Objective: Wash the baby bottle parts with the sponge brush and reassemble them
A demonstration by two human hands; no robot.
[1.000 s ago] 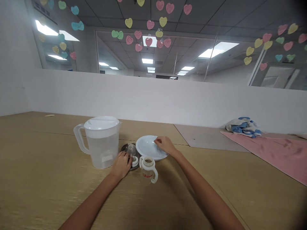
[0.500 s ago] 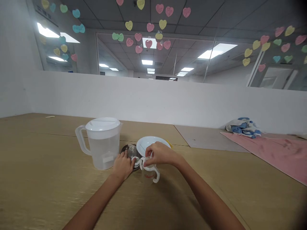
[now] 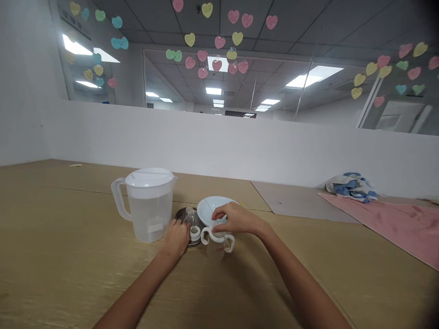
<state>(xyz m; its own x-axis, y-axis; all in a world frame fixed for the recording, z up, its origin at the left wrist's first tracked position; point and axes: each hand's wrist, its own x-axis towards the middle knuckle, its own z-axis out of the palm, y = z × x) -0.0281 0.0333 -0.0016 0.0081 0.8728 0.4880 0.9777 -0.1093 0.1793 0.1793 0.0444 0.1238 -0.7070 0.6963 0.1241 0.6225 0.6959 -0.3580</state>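
A clear cup with two white handles [image 3: 216, 249] stands at the middle of the table. My right hand [image 3: 233, 218] is just above its rim, thumb and fingertips close together around something I cannot make out. My left hand [image 3: 177, 235] rests with bent fingers at the near left edge of a dark round tray [image 3: 180, 213]; what it holds, if anything, is hidden. On the tray lie a clear dome-shaped piece [image 3: 192, 216] and a white ring [image 3: 195, 233]. Behind the cup sits a pale blue plate [image 3: 206, 209], partly covered by my right hand.
A lidded clear pitcher [image 3: 151, 214] holding liquid stands left of my left hand. Against the back right wall lies a crumpled blue and white cloth [image 3: 351, 187], beside a pink sheet [image 3: 387, 219] and a grey sheet [image 3: 295, 198].
The cup has turned, so its right handle points more to the side. My left fingers have drawn in from the clear piece and ring. The view has shifted slightly.
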